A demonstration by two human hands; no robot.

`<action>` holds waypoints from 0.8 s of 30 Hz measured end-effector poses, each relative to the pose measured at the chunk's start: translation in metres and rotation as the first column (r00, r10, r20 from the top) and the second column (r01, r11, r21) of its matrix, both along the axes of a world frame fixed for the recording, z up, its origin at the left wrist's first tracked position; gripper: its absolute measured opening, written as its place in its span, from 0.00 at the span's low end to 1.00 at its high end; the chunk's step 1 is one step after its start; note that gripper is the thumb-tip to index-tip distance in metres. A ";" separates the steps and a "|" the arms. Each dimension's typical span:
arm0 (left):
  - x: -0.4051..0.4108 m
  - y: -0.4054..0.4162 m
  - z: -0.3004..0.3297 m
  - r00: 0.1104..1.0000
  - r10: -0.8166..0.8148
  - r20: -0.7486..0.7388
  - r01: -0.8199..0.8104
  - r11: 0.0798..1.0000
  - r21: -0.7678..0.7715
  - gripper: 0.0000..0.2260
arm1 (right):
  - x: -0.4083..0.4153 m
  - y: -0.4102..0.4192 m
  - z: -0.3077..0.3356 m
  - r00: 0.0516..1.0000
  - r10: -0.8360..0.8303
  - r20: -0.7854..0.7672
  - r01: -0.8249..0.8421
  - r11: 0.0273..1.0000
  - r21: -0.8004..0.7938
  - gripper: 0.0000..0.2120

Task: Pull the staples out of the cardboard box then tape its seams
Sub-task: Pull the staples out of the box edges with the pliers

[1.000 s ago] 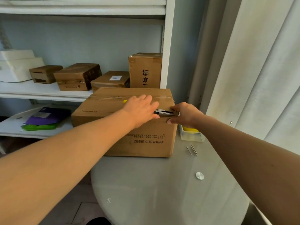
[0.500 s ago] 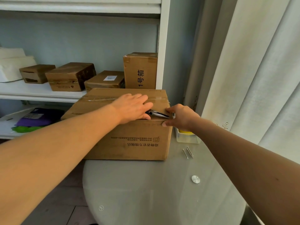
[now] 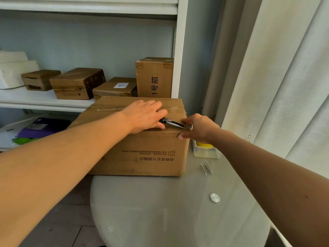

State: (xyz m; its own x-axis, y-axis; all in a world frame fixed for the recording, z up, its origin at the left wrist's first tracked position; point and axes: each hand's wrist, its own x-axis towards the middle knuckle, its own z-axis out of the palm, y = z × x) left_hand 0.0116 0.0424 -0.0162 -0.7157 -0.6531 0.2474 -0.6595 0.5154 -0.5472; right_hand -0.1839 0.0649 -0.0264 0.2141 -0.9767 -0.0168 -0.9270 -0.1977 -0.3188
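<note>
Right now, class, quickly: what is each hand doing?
Left hand: grips the pliers on top of the cardboard box.
Right hand: fingers curled over the box's top right edge, gripping it.

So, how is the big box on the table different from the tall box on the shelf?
The big box lies low and wide on the glass table, while the tall box stands upright on the shelf. The big box carries small print that reads upside down; the tall box carries large characters turned sideways. The left hand rests on the big box; nothing touches the tall box. Both are brown cardboard.
</note>
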 end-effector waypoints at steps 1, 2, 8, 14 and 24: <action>0.000 0.000 0.000 1.000 0.001 0.004 -0.001 1.000 0.003 0.22 | 0.000 0.000 0.000 1.000 0.001 0.001 -0.001 1.000 0.000 0.26; 0.000 -0.001 0.000 1.000 0.003 0.006 -0.003 1.000 0.007 0.22 | 0.000 0.000 0.000 1.000 0.003 0.003 -0.003 1.000 0.001 0.26; -0.001 -0.004 0.002 1.000 -0.001 0.030 0.001 1.000 0.008 0.21 | 0.000 -0.001 0.000 1.000 0.016 0.015 -0.016 1.000 0.002 0.26; -0.001 -0.003 -0.003 0.999 0.014 0.039 -0.014 1.000 -0.007 0.20 | 0.000 -0.003 -0.001 0.999 0.003 0.032 -0.003 1.000 0.006 0.28; -0.004 0.008 -0.008 0.998 0.045 0.047 -0.042 0.997 -0.060 0.19 | 0.001 -0.001 -0.003 1.000 -0.008 0.027 0.008 1.000 -0.005 0.27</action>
